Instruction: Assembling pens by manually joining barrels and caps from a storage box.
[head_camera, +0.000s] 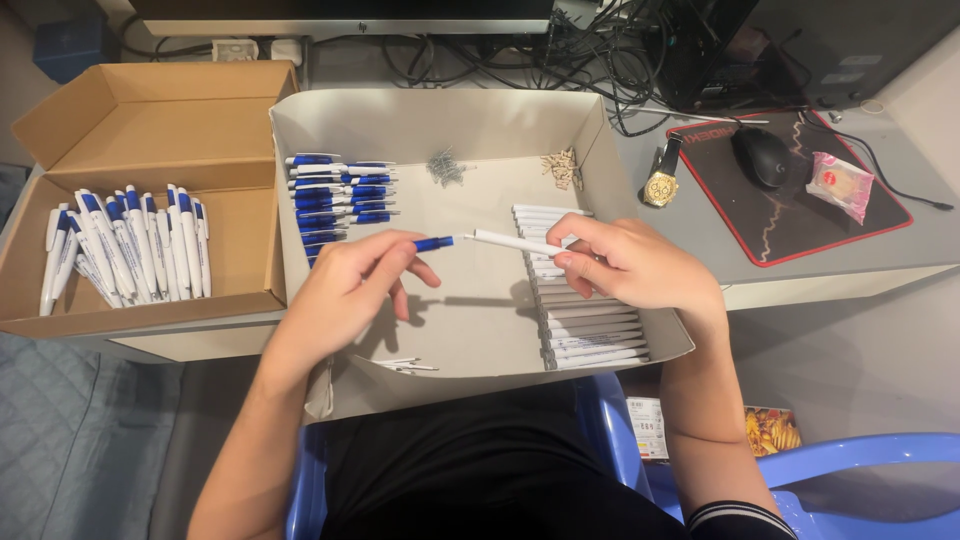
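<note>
Left hand: pinched shut on a short blue plastic pen cap piece, tip pointing right toward the other hand.
Right hand: fingers closed around a slim white plastic pen barrel, held near its rear end, front end jutting left.
Key relation: barrel and blue piece nearly in one line, long axes running left to right, tips facing each other and almost touching, midway between the hands; neither hand clearly nearer the meeting point.
Height: both parts held in the air above the floor of the shallow white cardboard tray.
Tray, beyond the left hand: stack of blue cap pieces lying crosswise.
Tray, under and beside the right hand: row of white barrels, stacked side by side.
Tray, far wall: small heap of metal springs and heap of tan small parts.
Tray, near the left wrist: a few thin white refills.
Brown cardboard box, left of the left hand: finished white-and-blue pens, standing in a loose row.
</note>
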